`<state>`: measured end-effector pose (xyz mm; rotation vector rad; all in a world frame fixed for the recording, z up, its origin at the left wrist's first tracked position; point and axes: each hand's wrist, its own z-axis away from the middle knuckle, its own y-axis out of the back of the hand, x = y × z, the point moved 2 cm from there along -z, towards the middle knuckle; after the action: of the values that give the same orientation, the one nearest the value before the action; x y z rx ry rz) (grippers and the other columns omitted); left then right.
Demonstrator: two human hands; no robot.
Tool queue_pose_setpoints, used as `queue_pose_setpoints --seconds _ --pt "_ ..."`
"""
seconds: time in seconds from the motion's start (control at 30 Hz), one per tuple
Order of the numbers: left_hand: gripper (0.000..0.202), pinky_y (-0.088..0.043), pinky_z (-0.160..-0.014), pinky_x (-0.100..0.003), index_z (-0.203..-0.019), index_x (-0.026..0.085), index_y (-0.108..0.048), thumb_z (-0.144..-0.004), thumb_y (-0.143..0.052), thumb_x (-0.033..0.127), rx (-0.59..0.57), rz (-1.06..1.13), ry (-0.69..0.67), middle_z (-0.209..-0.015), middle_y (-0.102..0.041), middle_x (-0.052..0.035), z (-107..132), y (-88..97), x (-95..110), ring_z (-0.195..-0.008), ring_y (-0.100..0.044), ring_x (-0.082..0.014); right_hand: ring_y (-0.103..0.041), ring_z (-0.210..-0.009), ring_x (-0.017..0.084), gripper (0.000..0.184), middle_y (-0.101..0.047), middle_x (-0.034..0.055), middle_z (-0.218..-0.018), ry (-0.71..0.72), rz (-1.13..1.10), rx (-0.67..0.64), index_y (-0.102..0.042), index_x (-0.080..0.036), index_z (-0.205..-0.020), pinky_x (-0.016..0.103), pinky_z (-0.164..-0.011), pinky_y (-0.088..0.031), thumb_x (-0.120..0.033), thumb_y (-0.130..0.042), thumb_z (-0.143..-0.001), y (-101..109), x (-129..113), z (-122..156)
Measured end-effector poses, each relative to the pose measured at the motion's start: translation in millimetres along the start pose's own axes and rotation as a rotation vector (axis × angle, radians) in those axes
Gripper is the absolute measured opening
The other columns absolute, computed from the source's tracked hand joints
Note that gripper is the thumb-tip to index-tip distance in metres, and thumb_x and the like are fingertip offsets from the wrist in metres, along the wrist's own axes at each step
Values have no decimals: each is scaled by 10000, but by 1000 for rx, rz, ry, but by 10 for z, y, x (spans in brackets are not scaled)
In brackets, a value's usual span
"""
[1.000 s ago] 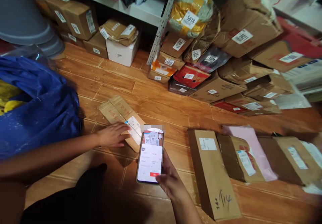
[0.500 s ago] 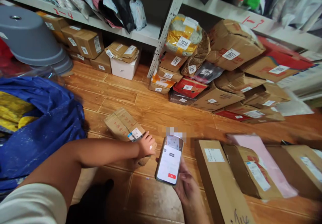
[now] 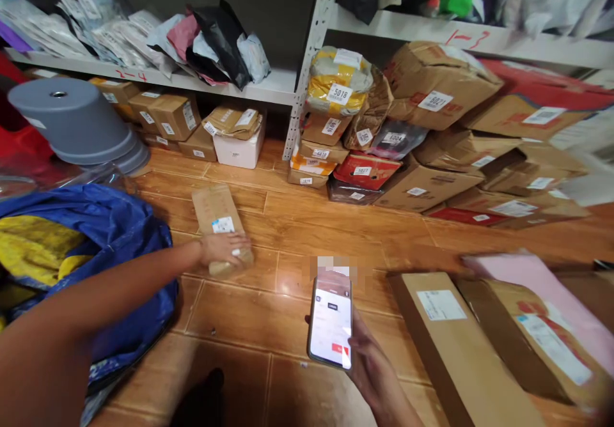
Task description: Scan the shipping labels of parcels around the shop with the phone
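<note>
My left hand (image 3: 221, 248) lies on the near end of a flat brown parcel (image 3: 217, 213) with a white label, which rests on the wooden floor (image 3: 316, 229); its fingers are laid over the parcel's edge. Lower in the middle, my right hand (image 3: 371, 369) is wrapped round a phone (image 3: 330, 320) with a lit white screen, held upright over the floor. A long brown box (image 3: 455, 344) lies just right of the phone.
A blue sack (image 3: 119, 235) with yellow contents fills the left. Grey stacked stools (image 3: 77, 123) stand behind it. Labelled parcels (image 3: 432, 94) are piled under a white shelf (image 3: 273, 88) at the back. More boxes and a pink bag (image 3: 542, 286) lie at the right.
My left hand has turned and slid the flat parcel away to the left, so it now points towards the shelf. The phone has stayed in my right hand. The view has tilted up.
</note>
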<state>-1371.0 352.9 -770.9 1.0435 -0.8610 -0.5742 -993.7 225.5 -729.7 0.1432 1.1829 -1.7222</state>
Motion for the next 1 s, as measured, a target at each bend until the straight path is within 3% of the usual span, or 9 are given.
queue_pose_setpoints --seconds 0.1,0.2,0.3,0.33,0.4,0.53,0.67,0.87,1.0 --pt "263 -158 -1211 -400 -1023 99 -698 -795 -565 97 81 148 194 -1405 -566 -117 117 301 -417 -1363 -417 -219 -668 -1133 354 936 -711 141 -1243 8 0 -22 -278 -259 -1517 515 -928 -489 -180 -680 -676 -79 33 -65" --pt "162 -337 -1114 -356 -853 136 -714 -814 -558 157 286 375 425 -1266 -659 -115 15 433 -419 -1271 -517 -240 -682 -1111 352 914 -720 119 -1229 29 6 -49 -311 -276 -1490 490 -900 -503 -190 -703 -669 -173 67 -111" --pt "285 -481 -859 -329 -923 137 -710 -880 -501 325 502 635 590 -985 -722 -85 -312 361 96 -969 -646 -225 -699 -1074 350 793 -731 113 -1192 55 26 -55 -410 -263 -1416 484 -898 -507 -264 -737 -694 -261 56 -120" --pt "376 -489 -762 -312 -952 121 -704 -890 -485 420 502 668 606 -858 -713 -67 -457 318 346 -829 -649 -208 -709 -1050 347 743 -737 110 -1172 63 33 -49 -444 -256 -1384 482 -892 -511 -303 -746 -707 -278 41 -121" --pt "591 -457 -581 -281 -797 112 -687 -883 -403 623 505 743 627 -589 -618 -39 -748 274 844 -570 -585 -184 -729 -987 340 682 -746 102 -1130 82 52 -38 -489 -246 -1331 476 -870 -520 -393 -761 -723 -281 -5 -127" --pt "741 -524 -661 -292 -862 123 -703 -805 -372 783 429 1315 589 -794 -718 -104 -1223 405 1515 -749 -663 -217 -744 -904 308 669 -736 104 -1128 110 106 -64 -517 -227 -1274 448 -835 -530 -496 -775 -718 -144 -181 -135" --pt "759 -547 -647 -287 -902 113 -701 -680 -543 822 339 1416 578 -839 -721 -106 -1543 715 1783 -789 -664 -228 -740 -865 271 580 -740 89 -1071 131 98 -56 -538 -214 -1201 430 -821 -537 -466 -774 -735 47 -489 38" --pt "796 -558 -596 -291 -938 119 -697 -641 -596 850 127 1390 651 -822 -720 -108 -1839 1318 2355 -771 -676 -250 -702 -872 257 591 -721 72 -1035 199 -163 57 -565 -210 -1167 446 -824 -528 -403 -809 -664 -73 -849 804" --pt "674 -600 -719 -397 -946 170 -725 -677 -619 779 -114 1457 676 -967 -736 -124 -1649 1865 3024 -938 -691 -333 -692 -941 251 703 -721 53 -1051 315 -215 185 -590 -233 -1188 400 -871 -495 -453 -850 -572 -415 -1024 1778"
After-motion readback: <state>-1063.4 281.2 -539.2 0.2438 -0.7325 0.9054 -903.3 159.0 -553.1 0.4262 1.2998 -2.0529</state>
